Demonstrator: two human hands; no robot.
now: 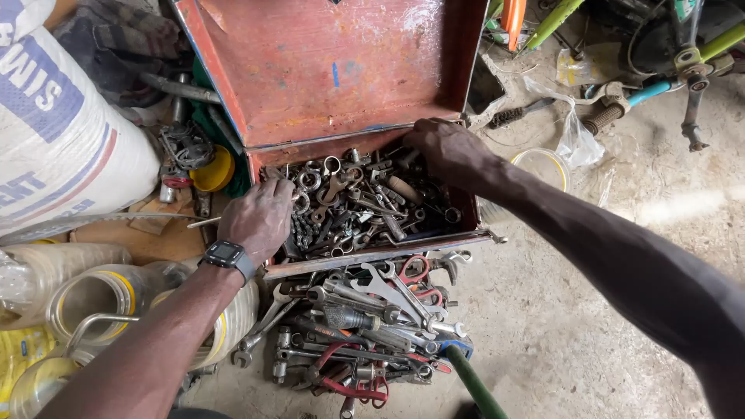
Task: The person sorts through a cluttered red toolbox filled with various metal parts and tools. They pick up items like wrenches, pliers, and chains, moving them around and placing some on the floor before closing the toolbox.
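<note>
Left hand [260,219] | fingers in toolbox [372,252] parts | right hand [448,149] at far corner

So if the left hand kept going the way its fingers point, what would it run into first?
The left hand points right, into the open red toolbox. It would likely first meet the heap of rings, nuts and small wrenches in the box, right at its fingertips; whether it already touches them is unclear.

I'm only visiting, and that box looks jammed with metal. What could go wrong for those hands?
1. Both hands, left and right, are down among loose nuts and a chain in the toolbox; sharp edges might nick fingers.
2. The raised lid could drop onto them.
3. The spanner pile outside may slide.
</note>
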